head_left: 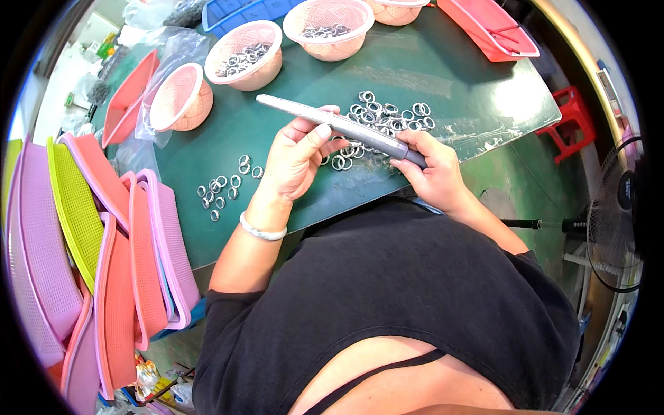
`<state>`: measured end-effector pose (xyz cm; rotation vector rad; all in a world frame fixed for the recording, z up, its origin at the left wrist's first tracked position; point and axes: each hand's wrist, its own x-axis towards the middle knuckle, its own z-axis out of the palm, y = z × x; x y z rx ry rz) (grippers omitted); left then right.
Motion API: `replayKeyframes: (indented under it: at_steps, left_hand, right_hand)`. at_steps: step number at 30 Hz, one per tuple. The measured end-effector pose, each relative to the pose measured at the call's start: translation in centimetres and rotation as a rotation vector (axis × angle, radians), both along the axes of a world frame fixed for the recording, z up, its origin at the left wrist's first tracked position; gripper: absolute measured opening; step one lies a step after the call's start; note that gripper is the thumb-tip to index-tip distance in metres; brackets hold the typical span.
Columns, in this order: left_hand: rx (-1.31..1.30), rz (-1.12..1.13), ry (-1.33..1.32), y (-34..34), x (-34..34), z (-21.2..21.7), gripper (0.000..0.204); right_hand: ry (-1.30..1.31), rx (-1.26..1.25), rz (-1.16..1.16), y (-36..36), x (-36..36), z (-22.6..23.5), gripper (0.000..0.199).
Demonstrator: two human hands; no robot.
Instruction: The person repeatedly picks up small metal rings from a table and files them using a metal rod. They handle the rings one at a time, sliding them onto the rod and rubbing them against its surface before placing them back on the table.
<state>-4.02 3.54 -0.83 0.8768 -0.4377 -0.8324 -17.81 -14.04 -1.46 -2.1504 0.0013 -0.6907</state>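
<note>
A long tapered ring mandrel [366,134], silver with a dark grey handle end, slants across in front of me above the table edge. My right hand [436,166] is closed round its handle end. The thumb and fingers of my left hand [299,155] pinch it farther up, near the middle; whether a ring sits under those fingers I cannot tell. Just beyond the mandrel lies a loose pile of silver rings [391,117], partly hidden behind it and my hands. To the left of my left forearm is a smaller scatter of rings [221,183].
Pink mesh baskets line the far side; one basket [277,68] and another [360,45] hold rings. A red tray [519,47] lies at the far right of the green table [304,207]. Stacked colourful plastic baskets [114,304] stand at left. A fan [614,214] and red stool [573,124] are at right.
</note>
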Motion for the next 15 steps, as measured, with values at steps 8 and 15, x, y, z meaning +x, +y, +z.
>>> replayKeyframes:
  at_steps: [8,15]
  left_hand:
    - [0.012,-0.005,-0.044,0.17,-0.31,0.07,0.03]
    - [0.043,0.02,-0.069,0.45,-0.07,0.16,0.028]
  right_hand:
    - [-0.06,-0.126,-0.026,-0.12,-0.07,0.11,0.033]
    - [-0.101,-0.185,-0.025,-0.01,0.1,0.33,0.035]
